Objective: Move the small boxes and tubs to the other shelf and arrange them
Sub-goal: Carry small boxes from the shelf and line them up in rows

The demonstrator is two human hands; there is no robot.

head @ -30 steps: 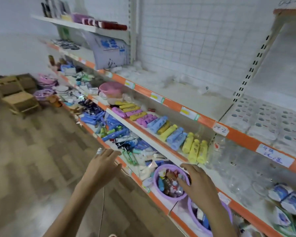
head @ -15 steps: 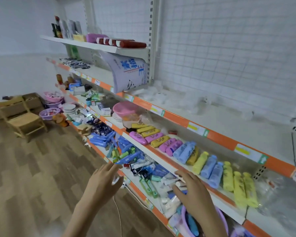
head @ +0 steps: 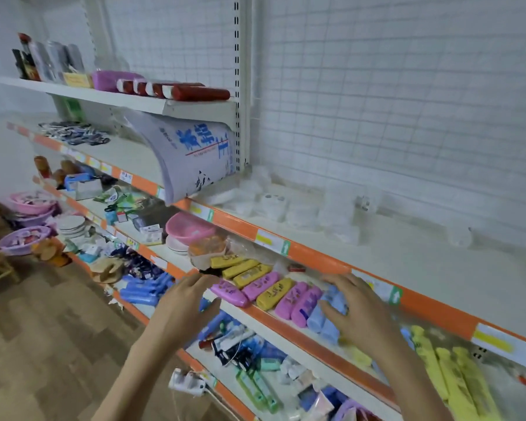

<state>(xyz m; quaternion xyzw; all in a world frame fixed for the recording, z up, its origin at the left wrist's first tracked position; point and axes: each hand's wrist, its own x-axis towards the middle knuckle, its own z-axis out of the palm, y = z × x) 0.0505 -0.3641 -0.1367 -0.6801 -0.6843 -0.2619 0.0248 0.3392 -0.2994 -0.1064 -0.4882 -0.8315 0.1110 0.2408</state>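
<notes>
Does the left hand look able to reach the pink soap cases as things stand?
Probably yes: the left hand hovers open at the shelf edge beside the pink cases, with nothing between them.

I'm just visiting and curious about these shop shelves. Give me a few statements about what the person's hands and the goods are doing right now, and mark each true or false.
1. Both hands hold nothing. True: the left hand and right hand reach forward with loosely spread fingers.
2. The right hand is over the light blue packs. True.
3. The pink basin sits on the top shelf. False: it sits on the same shelf as the pink and yellow packs, left of them.
4. The red tubes stand upright. False: they lie on their sides on the top shelf.
5. The floor is tiled white. False: it looks like wood planks.
</notes>
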